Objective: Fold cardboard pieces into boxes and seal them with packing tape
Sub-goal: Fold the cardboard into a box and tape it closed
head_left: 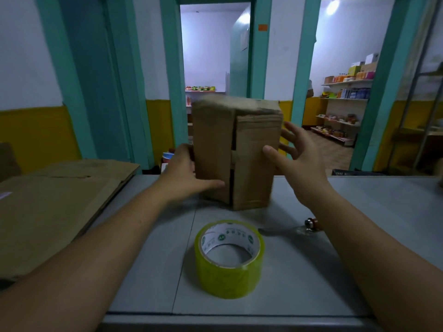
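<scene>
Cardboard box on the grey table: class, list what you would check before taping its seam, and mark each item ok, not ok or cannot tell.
1. Cardboard box flaps folded shut, seam facing the person: ok.
2. Left hand holds the box's side: ok.
3. Right hand open, thumb on a flap, free to fetch tape: ok.
4. Packing tape roll lies on the table, close by: ok.
5. Tape's loose end found: cannot tell.
</scene>
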Demonstrator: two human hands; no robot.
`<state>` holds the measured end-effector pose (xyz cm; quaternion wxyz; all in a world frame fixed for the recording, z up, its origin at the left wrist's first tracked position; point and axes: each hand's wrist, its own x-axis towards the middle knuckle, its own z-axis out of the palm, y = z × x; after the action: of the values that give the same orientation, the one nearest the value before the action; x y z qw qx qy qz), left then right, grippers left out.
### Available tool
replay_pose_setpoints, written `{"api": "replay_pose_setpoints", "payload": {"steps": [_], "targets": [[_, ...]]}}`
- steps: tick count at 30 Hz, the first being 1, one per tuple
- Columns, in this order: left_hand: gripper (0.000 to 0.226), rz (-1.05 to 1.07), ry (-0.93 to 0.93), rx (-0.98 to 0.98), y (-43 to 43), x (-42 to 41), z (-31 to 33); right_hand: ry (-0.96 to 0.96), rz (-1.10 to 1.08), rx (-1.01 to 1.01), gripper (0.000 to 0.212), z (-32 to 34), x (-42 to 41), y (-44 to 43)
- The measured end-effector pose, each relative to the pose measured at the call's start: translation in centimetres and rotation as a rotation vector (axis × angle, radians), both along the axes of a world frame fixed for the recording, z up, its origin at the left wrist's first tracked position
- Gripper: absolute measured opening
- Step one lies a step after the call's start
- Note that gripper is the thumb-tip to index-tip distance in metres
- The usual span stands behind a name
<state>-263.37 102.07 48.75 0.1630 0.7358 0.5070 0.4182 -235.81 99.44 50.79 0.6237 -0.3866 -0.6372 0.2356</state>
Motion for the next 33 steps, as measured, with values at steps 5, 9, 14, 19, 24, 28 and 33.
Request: {"api": "replay_pose_setpoints", "payload": {"steps": [5,9,14,19,24,28,33], "targets": [[0.126,-0.031,-0.269,-0.068,0.2,1.1,-0.2,-0.299,-0.113,0.01,0.094,-0.4,-0.4,-0.1],[0.123,-0.089,-0.196,-0.032,0.2,1.4,-0.7,-0.29,-0.092,-0.079,0.098,-0.2,0.2,-0.3],[0.129,-0.084,-0.142,0.008,-0.2,1.9,-0.8,-0.329,-0.159,-0.025,0.081,-0.4,-0.1,-0.4],[0.128,-0.017,-0.063,0.034,-1.0,1.6,0.2,-0.302,-0.122,-0.102,0.083,0.0,0.5,-0.4],[0.127,0.002,-0.008,-0.004,-1.9,1.3,0.7,-0.378,-0.122,-0.091,0.099,1.0,0.9,-0.9],[0.113,0.075,0.127,0.003,-2.9,0.9,1.6,-0.377,-0.152,-0.13,0.11,1.3,0.7,-1.8],[0.082,0.172,0.298,-0.06,-6.3,0.1,2.9,-0.429,-0.221,-0.257,0.104,0.9,0.1,-5.0]]}}
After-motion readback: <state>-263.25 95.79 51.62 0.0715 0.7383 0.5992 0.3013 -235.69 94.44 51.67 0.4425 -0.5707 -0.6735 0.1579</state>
